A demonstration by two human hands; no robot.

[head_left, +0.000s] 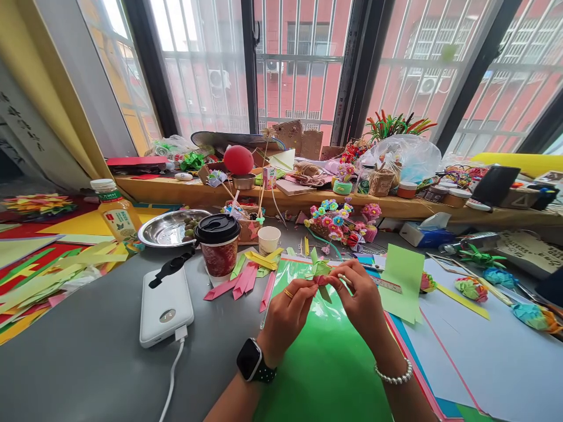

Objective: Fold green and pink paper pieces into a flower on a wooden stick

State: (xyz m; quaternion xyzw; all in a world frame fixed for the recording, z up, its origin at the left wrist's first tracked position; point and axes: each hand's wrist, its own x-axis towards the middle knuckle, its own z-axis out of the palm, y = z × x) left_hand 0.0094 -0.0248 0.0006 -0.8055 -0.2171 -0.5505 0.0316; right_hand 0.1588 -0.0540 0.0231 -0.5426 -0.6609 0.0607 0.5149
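In the middle of the head view, both hands meet at a small folded-paper piece with pointed green strips (320, 266) and a pink part (322, 280). The fingertips of my left hand (284, 313) pinch its pink part from the left. From the other side, my right hand (361, 299) has thumb and fingers closed at the same part; the exact grip is partly hidden. Beneath them lies a shiny green sheet (325, 369). Folded pink paper strips (246, 281) and yellow strips (265, 259) rest to the left of the hands.
Left of me are a white power bank (166, 310) with a cable, a lidded coffee cup (219, 252), a steel dish (153, 230) and a juice bottle (115, 214). A paper cup (268, 239) stands ahead. Light-green paper (401, 287) and white sheets (479, 346) lie right.
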